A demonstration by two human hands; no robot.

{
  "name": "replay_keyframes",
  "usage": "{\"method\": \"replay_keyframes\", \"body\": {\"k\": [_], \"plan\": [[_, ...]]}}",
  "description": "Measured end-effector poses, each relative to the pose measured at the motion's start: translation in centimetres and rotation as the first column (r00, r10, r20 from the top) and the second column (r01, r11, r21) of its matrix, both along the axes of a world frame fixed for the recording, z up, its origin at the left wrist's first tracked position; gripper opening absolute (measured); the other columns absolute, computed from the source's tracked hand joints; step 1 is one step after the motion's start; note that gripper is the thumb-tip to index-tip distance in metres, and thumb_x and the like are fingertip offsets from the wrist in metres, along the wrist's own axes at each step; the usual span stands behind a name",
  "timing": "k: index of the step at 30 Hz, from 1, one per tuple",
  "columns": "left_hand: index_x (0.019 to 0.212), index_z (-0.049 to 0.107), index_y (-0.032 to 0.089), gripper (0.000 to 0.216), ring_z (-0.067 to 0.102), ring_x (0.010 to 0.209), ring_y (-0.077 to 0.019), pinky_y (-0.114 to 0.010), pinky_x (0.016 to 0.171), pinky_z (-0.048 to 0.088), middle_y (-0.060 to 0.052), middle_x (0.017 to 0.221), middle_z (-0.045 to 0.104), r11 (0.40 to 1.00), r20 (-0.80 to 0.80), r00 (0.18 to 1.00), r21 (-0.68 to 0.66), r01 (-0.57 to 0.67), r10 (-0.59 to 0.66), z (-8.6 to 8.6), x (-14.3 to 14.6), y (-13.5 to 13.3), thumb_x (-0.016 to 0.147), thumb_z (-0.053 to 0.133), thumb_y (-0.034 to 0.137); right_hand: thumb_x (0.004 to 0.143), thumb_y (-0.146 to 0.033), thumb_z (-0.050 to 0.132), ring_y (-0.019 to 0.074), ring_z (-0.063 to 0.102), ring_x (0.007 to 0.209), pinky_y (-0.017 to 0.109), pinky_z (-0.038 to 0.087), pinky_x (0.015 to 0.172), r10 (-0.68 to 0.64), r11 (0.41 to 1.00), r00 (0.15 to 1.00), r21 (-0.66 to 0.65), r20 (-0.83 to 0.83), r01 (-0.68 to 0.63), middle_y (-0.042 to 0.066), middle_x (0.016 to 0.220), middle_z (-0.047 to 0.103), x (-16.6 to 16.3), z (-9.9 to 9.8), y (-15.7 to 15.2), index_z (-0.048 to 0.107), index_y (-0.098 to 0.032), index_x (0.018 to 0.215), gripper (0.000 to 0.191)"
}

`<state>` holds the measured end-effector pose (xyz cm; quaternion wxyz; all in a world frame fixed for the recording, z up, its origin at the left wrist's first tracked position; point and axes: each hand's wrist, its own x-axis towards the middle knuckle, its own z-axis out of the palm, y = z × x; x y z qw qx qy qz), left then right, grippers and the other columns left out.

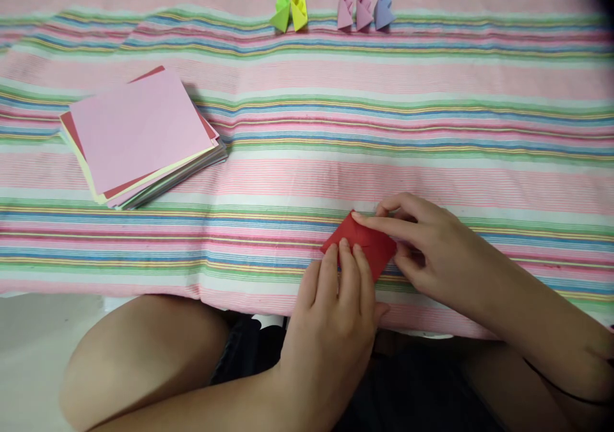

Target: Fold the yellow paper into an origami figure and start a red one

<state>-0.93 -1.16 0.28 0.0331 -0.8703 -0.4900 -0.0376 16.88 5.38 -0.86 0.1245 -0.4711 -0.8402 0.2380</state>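
Note:
A small piece of folded red paper (384, 243) lies near the front edge of the cloth-covered table, roughly diamond-shaped with crease lines. My left hand (343, 304) rests on its lower left part, fingers stretched out flat and fingertips pressing on the paper. From the right, my right hand (422, 237) holds the paper: the index finger lies along the upper edge to the top corner, and the thumb is at the right corner. The lower part of the paper is partly hidden under my left fingers.
A stack of coloured paper sheets (144, 131), pink on top, lies at the left on the striped tablecloth (288, 182). At the far edge stand a green folded paper piece (282, 8), a yellow one (300, 8), two pink ones (364, 8) and a blue one (384, 9).

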Motion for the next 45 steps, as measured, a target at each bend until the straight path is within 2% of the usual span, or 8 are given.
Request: {"method": "replay_keyframes", "body": {"k": [6, 18, 27, 35, 38, 41, 43, 45], "plan": [[0.125, 0.059, 0.011, 0.048, 0.061, 0.108, -0.0247, -0.036, 0.089, 0.051, -0.006, 0.124, 0.065, 1.000, -0.003, 1.000, -0.011, 0.015, -0.015, -0.1, 0.0, 0.7, 0.091, 0.050, 0.044, 0.082, -0.004, 0.039, 0.0218, 0.059, 0.091, 0.041, 0.049, 0.079, -0.046, 0.999, 0.999, 0.012, -0.007, 0.046, 0.010, 0.104, 0.059, -0.6, 0.5, -0.2, 0.062, -0.020, 0.122, 0.049], [0.118, 0.064, 0.008, 0.045, 0.060, 0.106, -0.0241, -0.038, 0.090, 0.046, -0.008, 0.120, 0.067, 0.998, 0.023, 1.000, 0.061, 0.001, -0.002, 0.3, -0.4, 0.5, 0.095, 0.044, 0.041, 0.087, -0.024, 0.055, 0.0214, 0.059, 0.085, 0.040, 0.050, 0.073, -0.154, 0.977, 0.988, 0.151, 0.008, 0.151, 0.008, 0.096, 0.060, -1.5, -0.3, -0.7, 0.068, -0.022, 0.111, 0.027], [0.108, 0.068, 0.002, 0.054, 0.056, 0.057, -0.0191, -0.033, 0.052, 0.043, -0.005, 0.060, 0.060, 0.996, -0.053, 0.995, 0.032, -0.082, 0.084, 1.0, -0.9, 0.3, 0.086, 0.056, 0.049, 0.087, -0.025, 0.057, 0.0214, 0.058, 0.085, 0.040, 0.049, 0.074, -0.154, 0.977, 0.988, 0.153, 0.009, 0.150, 0.008, 0.097, 0.059, -1.5, -0.3, -0.7, 0.067, -0.022, 0.112, 0.028], [0.101, 0.070, 0.003, 0.051, 0.055, 0.052, -0.0177, -0.031, 0.051, 0.041, -0.005, 0.053, 0.058, 0.991, -0.069, 0.989, 0.038, -0.130, 0.133, 1.2, -1.6, 0.5, 0.091, 0.046, 0.047, 0.086, -0.027, 0.057, 0.0212, 0.059, 0.084, 0.039, 0.049, 0.073, -0.155, 0.977, 0.988, 0.152, 0.011, 0.151, 0.007, 0.096, 0.059, -1.4, -0.5, -0.7, 0.067, -0.024, 0.113, 0.028], [0.084, 0.072, 0.008, 0.044, 0.054, 0.049, -0.0179, -0.031, 0.049, 0.040, -0.004, 0.050, 0.056, 0.990, -0.009, 0.993, 0.079, -0.119, 0.120, 1.8, -1.7, 1.1, 0.091, 0.048, 0.044, 0.087, -0.028, 0.057, 0.0209, 0.058, 0.084, 0.039, 0.049, 0.072, -0.160, 0.977, 0.987, 0.144, 0.006, 0.158, 0.007, 0.095, 0.058, -1.4, -0.4, -0.7, 0.067, -0.024, 0.112, 0.027], [0.078, 0.070, 0.011, 0.032, 0.058, 0.056, -0.0197, -0.033, 0.051, 0.044, -0.005, 0.060, 0.063, 0.992, 0.077, 0.996, 0.109, -0.056, 0.048, 1.8, -1.6, 1.4, 0.090, 0.052, 0.035, 0.087, -0.028, 0.057, 0.0211, 0.058, 0.084, 0.039, 0.048, 0.073, -0.160, 0.978, 0.987, 0.135, 0.011, 0.157, 0.007, 0.094, 0.058, -1.5, -0.4, -0.7, 0.067, -0.022, 0.111, 0.026], [0.099, 0.070, 0.009, 0.027, 0.066, 0.083, -0.0233, -0.035, 0.069, 0.052, -0.009, 0.090, 0.072, 0.993, 0.102, 0.993, 0.110, 0.045, -0.056, 1.3, -1.2, 1.2, 0.089, 0.054, 0.029, 0.087, -0.028, 0.057, 0.0212, 0.058, 0.085, 0.039, 0.048, 0.074, -0.161, 0.978, 0.987, 0.135, 0.014, 0.158, 0.007, 0.095, 0.057, -1.5, -0.3, -0.7, 0.067, -0.022, 0.111, 0.026], [0.120, 0.061, 0.006, 0.037, 0.057, 0.115, -0.0261, -0.037, 0.094, 0.048, -0.011, 0.122, 0.065, 0.991, 0.075, 0.990, 0.073, 0.115, -0.120, 0.5, -0.9, 0.8, 0.091, 0.053, 0.027, 0.087, -0.027, 0.056, 0.0212, 0.058, 0.085, 0.039, 0.048, 0.074, -0.156, 0.978, 0.988, 0.141, 0.017, 0.152, 0.007, 0.095, 0.058, -1.4, -0.3, -0.7, 0.067, -0.022, 0.111, 0.026]]}}
